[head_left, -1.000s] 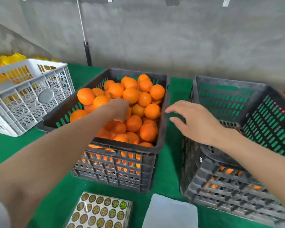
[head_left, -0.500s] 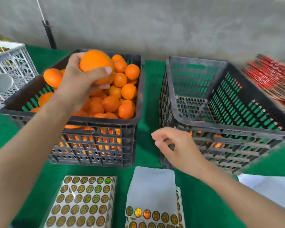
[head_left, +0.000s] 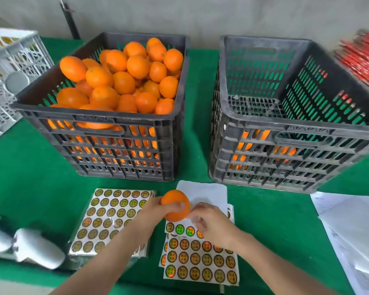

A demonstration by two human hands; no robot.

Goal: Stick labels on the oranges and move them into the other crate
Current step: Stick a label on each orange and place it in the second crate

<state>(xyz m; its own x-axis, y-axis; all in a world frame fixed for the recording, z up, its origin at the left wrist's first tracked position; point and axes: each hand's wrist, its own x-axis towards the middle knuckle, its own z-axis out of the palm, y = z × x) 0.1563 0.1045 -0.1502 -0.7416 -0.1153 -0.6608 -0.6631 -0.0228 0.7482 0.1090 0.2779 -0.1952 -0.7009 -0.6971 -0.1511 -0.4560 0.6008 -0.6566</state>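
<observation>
Orange fruit on dark grey and green, from my feed.
I see both slotted crates charcoal grey, the surface deep green, oranges vivid orange. Label sheets show grids of round gold stickers, some flashing green; lattice crate white, packs red.

head cam | faces forward-down (wide-angle) | close above green table

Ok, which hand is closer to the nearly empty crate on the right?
Right. The right hand is just in front of the crate, near its left corner; the left hand, holding an orange, is further left.
</observation>
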